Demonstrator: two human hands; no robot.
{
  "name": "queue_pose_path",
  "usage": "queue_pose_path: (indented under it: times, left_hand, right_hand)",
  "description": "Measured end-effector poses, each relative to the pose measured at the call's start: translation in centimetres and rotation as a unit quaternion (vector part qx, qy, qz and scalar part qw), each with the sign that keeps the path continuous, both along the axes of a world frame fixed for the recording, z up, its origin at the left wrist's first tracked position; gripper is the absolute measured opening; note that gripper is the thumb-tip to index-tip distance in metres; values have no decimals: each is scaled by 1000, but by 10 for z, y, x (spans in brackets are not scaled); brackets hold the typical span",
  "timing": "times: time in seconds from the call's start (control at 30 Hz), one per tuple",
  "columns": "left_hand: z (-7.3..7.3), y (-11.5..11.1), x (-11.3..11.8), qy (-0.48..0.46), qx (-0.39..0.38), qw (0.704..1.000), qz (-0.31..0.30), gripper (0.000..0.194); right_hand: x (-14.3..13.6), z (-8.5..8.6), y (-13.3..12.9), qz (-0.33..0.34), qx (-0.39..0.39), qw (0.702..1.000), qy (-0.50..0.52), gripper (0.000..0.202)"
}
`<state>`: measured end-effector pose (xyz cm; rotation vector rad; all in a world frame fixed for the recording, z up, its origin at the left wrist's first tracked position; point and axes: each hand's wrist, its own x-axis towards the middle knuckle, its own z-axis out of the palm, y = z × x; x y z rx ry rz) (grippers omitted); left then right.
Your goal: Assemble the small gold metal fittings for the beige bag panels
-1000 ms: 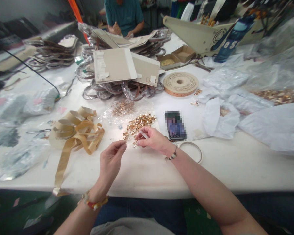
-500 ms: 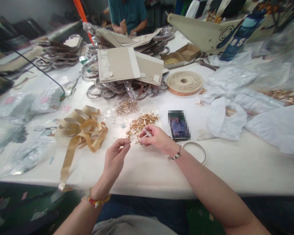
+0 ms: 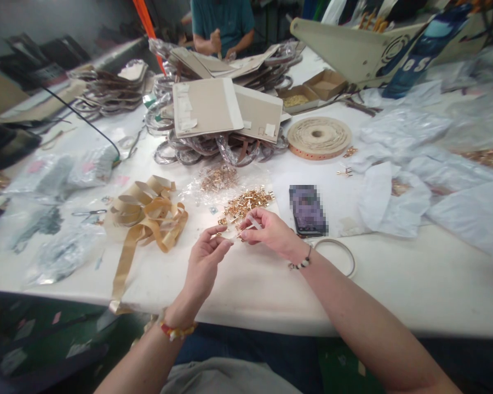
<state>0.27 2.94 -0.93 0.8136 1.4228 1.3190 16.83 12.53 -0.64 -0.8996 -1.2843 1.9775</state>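
My right hand (image 3: 269,236) is closed over the gold metal pieces, with a narrow whitish strip (image 3: 254,222) between its fingers. Its thumb and fingertips point left, and a small gold bit shows by them. My left hand (image 3: 205,260) faces it a short gap away, fingers curled and thumb against them. Something small and pale shows at the left thumb tip, too small to name. Just beyond both hands lies a heap of small gold metal fittings (image 3: 248,201). Behind it more fittings lie on a clear plastic bag (image 3: 217,178).
A phone (image 3: 308,210) and a tape ring (image 3: 351,257) lie to the right. Tan ribbon (image 3: 123,262) curls at the left. Further back are stacked flat panels (image 3: 207,106), a strap roll (image 3: 318,137) and plastic bags (image 3: 394,200). A person (image 3: 224,27) works across the table.
The whole view has shifted slightly, so things appear further right. My left index finger has lifted away from the thumb tip. My right hand still holds the strip.
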Motion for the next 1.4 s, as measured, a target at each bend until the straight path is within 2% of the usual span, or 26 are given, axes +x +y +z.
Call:
queue_pose_path:
  times: [0.2,0.33,0.53,0.83,0.9,0.97,1.07,1.17,1.27,1.4]
  left_hand:
    - [2,0,7,-47,-25,998,19,49]
    - [3,1,8,-45,-17,998,31,50]
    - [0,0,8,-39,-18,999,25,48]
    - [-3,0,10,-38,-26,999,8,46]
    - [-5,-1,9,-15,-14,1000,6,42]
    - [-8,-3,6,53,33,997,37,35]
    - [-7,-6,0,227,147,960,72,17]
    - [-1,-7,-6,384,221,896,29,7]
    - [6,-5,-10,442,252,861,-17,10]
    - [10,-1,-11,458,269,847,-28,12]
  right_hand:
    - [0,-2,0,6,-1,1000,13,41]
    - [0,0,-1,8,-3,1000,7,41]
    - [1,2,-1,13,-2,1000,-4,34]
    - [1,4,-3,14,9,1000,-11,36]
    - [1,4,-3,12,12,1000,-10,36]
    - [1,4,-3,11,14,1000,-10,35]
    - [1,6,-3,21,21,999,-19,30]
    - [0,7,-4,28,20,999,-24,28]
    - [0,7,-4,29,14,999,-18,29]
    - [-1,4,-3,34,14,999,-14,31]
